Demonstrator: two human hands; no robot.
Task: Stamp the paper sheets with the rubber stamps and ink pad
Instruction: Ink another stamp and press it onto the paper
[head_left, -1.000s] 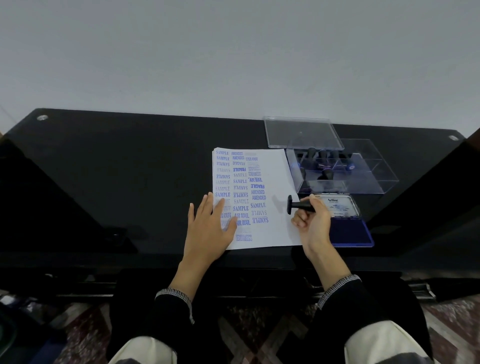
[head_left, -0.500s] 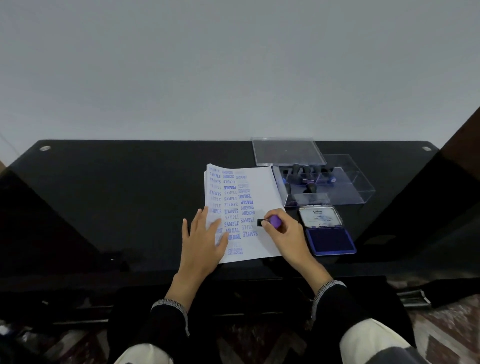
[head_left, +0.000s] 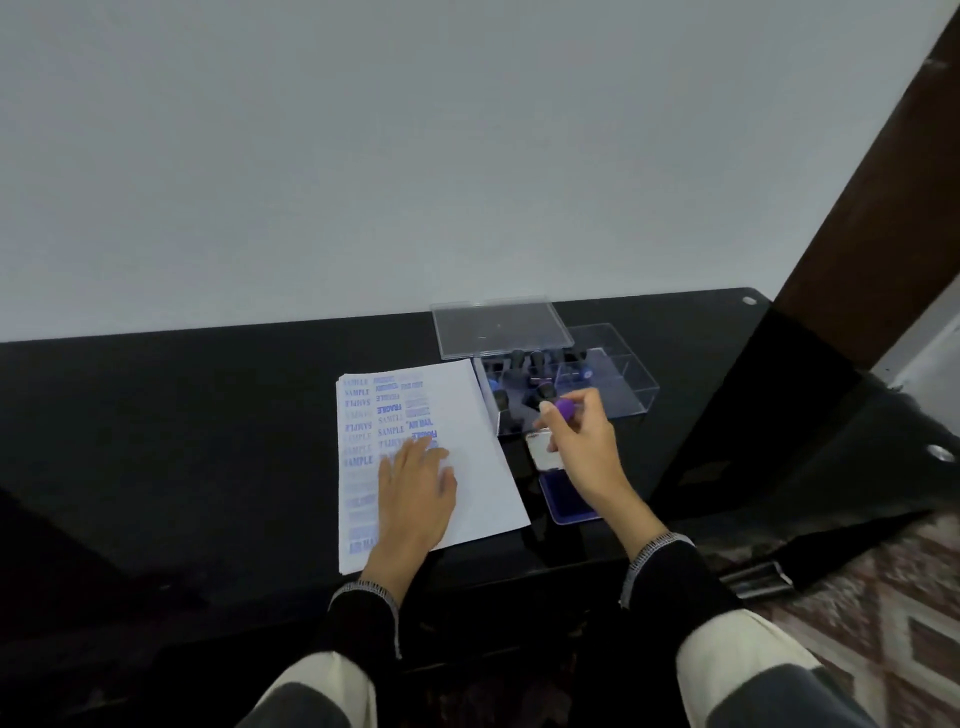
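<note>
grey wall fills the upper half of the frame. black glossy table (head_left: 208, 415) runs across the middle, dark wooden post (head_left: 862, 208) at the right edge, patterned floor (head_left: 883, 597) at lower right.

paper sheets (head_left: 483, 467) lie as a stack at frame centre, slightly skewed, near edge close to the table's front. left part of the top sheet is covered in blue imprints: sample, fragile, others too blurred to read. right part of the sheet is blank.

clear plastic box (head_left: 623, 384) sits just right of the stack's top corner, touching or nearly touching it, cannot tell which. rubber stamps (head_left: 524, 364) with dark handles stand inside, some blue bits among them. clear lid (head_left: 498, 325) lies flat just behind the box, toward the wall.

ink pad (head_left: 563, 501) sits right of the paper, below the box in frame, open; blue pad face toward the bottom, its white lid (head_left: 540, 449) toward the box, both partly hidden by the right wrist.

left hand (head_left: 415, 493) lies flat on the paper, fingers straight and spread, palm down over the lower centre imprints, holding nothing.

right hand (head_left: 584, 441) is raised over the ink pad lid and the box's front edge, fingers curled, pinching a purple-capped stamp (head_left: 563, 407) at the fingertips. stamp face not visible.

black sleeves with patterned cuffs at both wrists, pale trousers at the bottom edge.
</note>
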